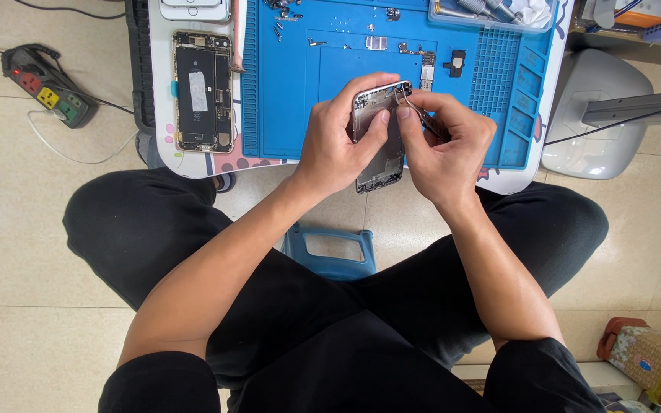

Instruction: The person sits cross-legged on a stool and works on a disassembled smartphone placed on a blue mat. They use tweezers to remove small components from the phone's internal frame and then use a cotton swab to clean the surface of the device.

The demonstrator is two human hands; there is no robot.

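The work mat (pixel 330 84) is bright blue, with a grid pattern at its edges. The phone shell (pixel 380 145) is silver-grey. The power strip (pixel 46 84) is black with red, yellow and green switches.

Open blue mat (pixel 292 115) left of the left hand (pixel 338 145): bare, free passage there. Blocked further left by an opened phone (pixel 203 90) lying flat on the white table (pixel 161 92). Small screws and loose parts (pixel 422 61) scattered along the mat's far side, just beyond both hands (easily swept aside by a passing sleeve). Clear tray of tools (pixel 491 14) closing off the far right corner. Ridged compartments (pixel 525 92) right of the right hand (pixel 445 145), narrow room only. Phone frame (pixel 380 145) filling the gap between the hands.
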